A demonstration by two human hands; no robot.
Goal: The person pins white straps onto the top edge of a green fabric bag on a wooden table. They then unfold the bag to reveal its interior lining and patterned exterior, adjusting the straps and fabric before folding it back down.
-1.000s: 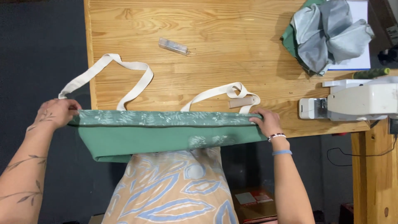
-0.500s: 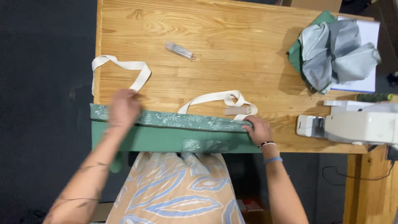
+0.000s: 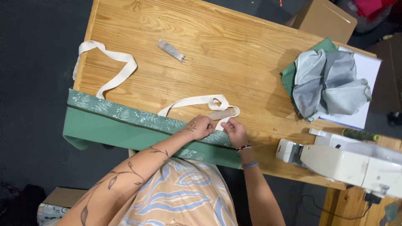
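Head view: both hands, left hand point(image 3: 200, 127) and right hand point(image 3: 234, 130), pinch the green tote bag point(image 3: 125, 125) rim with closed fingers at its right-side strap point(image 3: 197, 101), the left-side strap point(image 3: 109, 67) already attached.

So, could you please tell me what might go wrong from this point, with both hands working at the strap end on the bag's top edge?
1. Much of the green fabric bag hangs over the wooden table edge; its weight might drag it off.
2. Left hand and right hand crowd the cream strap end, so it could shift.
3. Loose pins seem to lie by the clear pin box; reaching there risks a prick.
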